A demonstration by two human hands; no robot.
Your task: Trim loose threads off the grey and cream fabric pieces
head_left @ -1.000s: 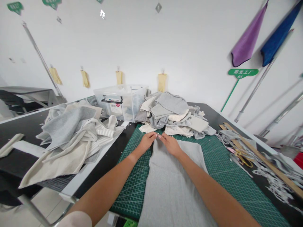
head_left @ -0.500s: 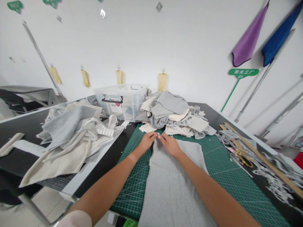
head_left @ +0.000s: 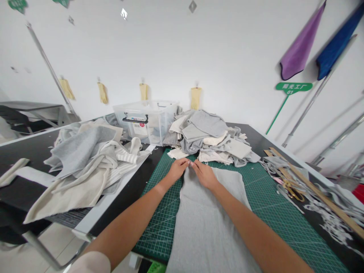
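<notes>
A long piece of grey fabric [head_left: 210, 212] lies flat over the green cutting mat [head_left: 273, 197] and runs down past the near edge of the view. At its far left corner, my left hand [head_left: 178, 168] and my right hand [head_left: 203, 172] meet with fingertips pinched together on the cloth. The fingers hide most of that corner. Just beyond my hands rises a heap of grey and cream fabric pieces [head_left: 204, 131].
To the left lies another pile of fabric pieces [head_left: 85, 159]. A clear plastic box [head_left: 145, 121] stands at the back. On the right are gold-handled scissors [head_left: 294, 191], a long wooden strip [head_left: 321, 189] and white scraps [head_left: 331, 220].
Both hands stay pinched at the fabric's corner, with the fingertips shifting only slightly. The camera view has moved a little; the fabric lies as before.
</notes>
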